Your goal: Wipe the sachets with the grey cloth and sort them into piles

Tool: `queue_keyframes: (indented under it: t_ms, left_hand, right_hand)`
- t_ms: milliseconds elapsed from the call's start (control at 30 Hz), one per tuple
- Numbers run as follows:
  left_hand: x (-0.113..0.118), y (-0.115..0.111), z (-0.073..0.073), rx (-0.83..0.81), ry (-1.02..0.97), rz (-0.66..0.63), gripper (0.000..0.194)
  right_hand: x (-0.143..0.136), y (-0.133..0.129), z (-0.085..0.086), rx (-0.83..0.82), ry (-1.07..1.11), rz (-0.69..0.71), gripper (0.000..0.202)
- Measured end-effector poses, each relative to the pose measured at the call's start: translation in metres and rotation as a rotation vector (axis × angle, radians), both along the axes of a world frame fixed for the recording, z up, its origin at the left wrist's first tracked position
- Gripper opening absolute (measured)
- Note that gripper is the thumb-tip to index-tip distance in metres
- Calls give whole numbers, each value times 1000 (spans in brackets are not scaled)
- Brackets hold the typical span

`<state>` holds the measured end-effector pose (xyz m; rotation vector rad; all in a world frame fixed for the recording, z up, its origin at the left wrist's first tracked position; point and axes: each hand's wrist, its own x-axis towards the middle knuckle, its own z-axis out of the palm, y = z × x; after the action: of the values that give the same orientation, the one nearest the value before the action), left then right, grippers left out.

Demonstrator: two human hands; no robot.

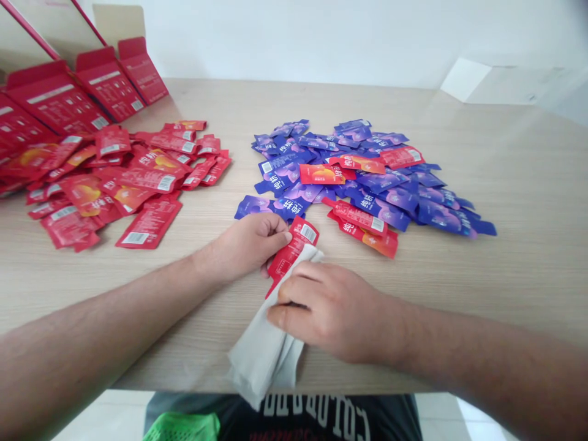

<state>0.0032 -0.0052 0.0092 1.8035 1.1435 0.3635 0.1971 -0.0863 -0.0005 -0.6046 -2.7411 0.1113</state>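
Note:
My left hand (257, 245) pinches the edge of a red sachet (294, 248) near the middle of the table's front part. A folded white cloth (261, 352) is gripped in my right hand (316, 306), its upper end lying against the sachet's right side. The cloth's lower end hangs over the table's front edge. Just beyond my hands spreads a pile of purple sachets (390, 199) with several red ones (321, 174) on top and at its near side. Another pile, of red sachets (151, 171), lies on the left.
Open red boxes (108, 86) stand in a row at the back left of the wooden table (514, 282). A white box-like object (496, 84) is at the back right. Below the front edge, something green (184, 427) rests by my lap.

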Motion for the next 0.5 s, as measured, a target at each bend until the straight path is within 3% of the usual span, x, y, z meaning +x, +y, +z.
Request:
queue_keyframes:
  t_ms: [133, 300, 500]
  left_hand:
    - [-1, 0, -1, 9, 11, 11, 25]
    - [-3, 2, -4, -46, 2, -50, 24]
    - [-2, 3, -7, -111, -11, -63, 19]
  right_hand:
    - [4, 2, 1, -6, 56, -133, 23]
    - [11, 9, 1, -46, 86, -89, 23]
    - [22, 27, -3, -96, 233, -255, 24]
